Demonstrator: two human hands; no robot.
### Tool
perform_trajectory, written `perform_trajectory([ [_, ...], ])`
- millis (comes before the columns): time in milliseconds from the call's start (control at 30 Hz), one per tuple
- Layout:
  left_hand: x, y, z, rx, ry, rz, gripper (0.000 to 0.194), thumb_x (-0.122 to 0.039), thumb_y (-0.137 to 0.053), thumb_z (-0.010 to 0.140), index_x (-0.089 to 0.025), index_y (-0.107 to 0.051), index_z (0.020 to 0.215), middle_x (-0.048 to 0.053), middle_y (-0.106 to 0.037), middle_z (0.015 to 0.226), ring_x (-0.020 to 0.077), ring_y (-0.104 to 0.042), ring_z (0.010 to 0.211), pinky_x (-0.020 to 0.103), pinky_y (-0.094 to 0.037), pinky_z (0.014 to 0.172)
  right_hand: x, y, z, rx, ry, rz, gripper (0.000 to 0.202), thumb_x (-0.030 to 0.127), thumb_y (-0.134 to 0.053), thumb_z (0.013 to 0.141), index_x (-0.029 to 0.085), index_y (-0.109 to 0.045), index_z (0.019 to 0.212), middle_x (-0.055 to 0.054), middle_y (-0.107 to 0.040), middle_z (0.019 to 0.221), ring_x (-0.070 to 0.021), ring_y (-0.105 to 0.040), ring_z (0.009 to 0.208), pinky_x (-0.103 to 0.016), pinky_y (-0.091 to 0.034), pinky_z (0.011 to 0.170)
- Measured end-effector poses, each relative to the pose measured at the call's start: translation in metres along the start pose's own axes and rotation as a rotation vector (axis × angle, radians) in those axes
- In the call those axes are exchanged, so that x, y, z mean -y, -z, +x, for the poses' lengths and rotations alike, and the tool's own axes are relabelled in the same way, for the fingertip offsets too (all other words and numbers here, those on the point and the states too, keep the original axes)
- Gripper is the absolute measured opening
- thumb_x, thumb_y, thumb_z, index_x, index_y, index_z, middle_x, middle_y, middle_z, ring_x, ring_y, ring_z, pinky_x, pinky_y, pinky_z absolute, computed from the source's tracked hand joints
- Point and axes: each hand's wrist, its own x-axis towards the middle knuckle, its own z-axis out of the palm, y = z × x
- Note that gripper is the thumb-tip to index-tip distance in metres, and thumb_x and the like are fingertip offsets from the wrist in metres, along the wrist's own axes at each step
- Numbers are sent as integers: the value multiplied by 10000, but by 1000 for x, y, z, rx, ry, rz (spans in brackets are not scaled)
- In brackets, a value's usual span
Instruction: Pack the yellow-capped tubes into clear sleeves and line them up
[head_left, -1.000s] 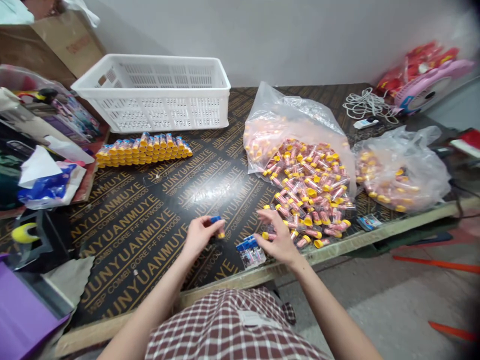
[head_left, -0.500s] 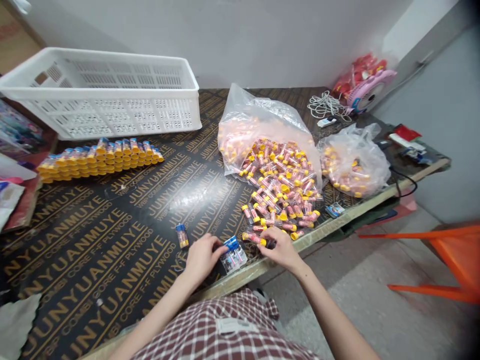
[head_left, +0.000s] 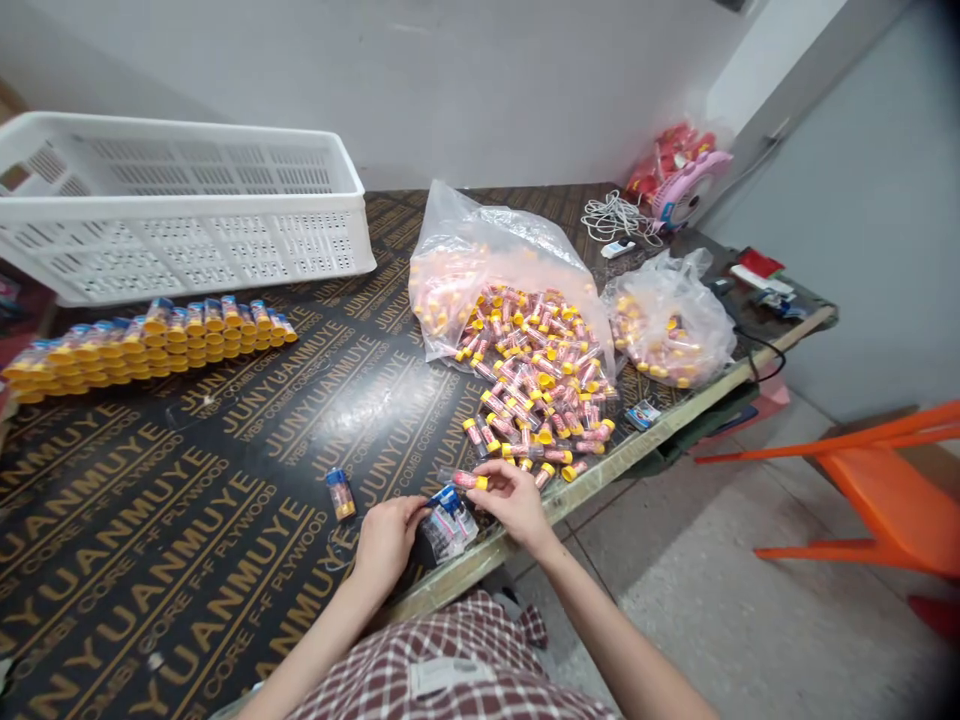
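Note:
My right hand [head_left: 511,502] pinches a small clear tube with a yellow cap [head_left: 470,481], above the table's front edge. Just left of it, the closed fingertips of my left hand [head_left: 390,535] are at a stack of blue-and-white labels [head_left: 452,522]; whether they grip one is too small to tell. A finished-looking tube with a blue label [head_left: 340,494] lies left of my left hand. Many yellow-capped tubes [head_left: 555,380] spill from a large clear bag [head_left: 499,235] beyond my right hand.
A white plastic basket [head_left: 187,225] stands at the back left, with rows of yellow-capped tubes [head_left: 150,352] before it. On the right are a smaller bag of tubes [head_left: 671,325], a white cable [head_left: 619,215], a pink fan [head_left: 688,192] and an orange chair [head_left: 892,490].
My right hand has moved left from the pile with the tube, to just above the labels. My left fingertips have drawn slightly left. The whole view has shifted a little.

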Motion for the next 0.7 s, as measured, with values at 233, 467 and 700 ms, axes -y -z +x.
perform_trajectory([
  [233,1,-1,-6,-146,-53,-3,89,-231,-506,814,-208,-559,747,23,-625,751,189,-588,736,275,-406,659,6,-17,-1,-9,28,54,295,315,-764,603,185,-625,828,2,-639,723,-129,-594,627,-248,-510,595],
  [467,-1,13,4,-279,173,-763,213,-320,-654,690,-187,-493,650,-34,-550,569,120,-526,551,233,-412,553,14,-17,4,-62,52,141,288,318,-721,661,191,-618,898,-26,-668,802,-163,-640,728,-296,-535,703],
  [700,4,43,20,-362,470,-1410,400,-334,-832,474,-123,-641,756,11,-658,637,104,-582,552,235,-483,577,25,-22,-2,-74,255,22,222,278,-650,770,209,-659,981,-62,-625,980,-167,-627,834,-302,-548,749],
])
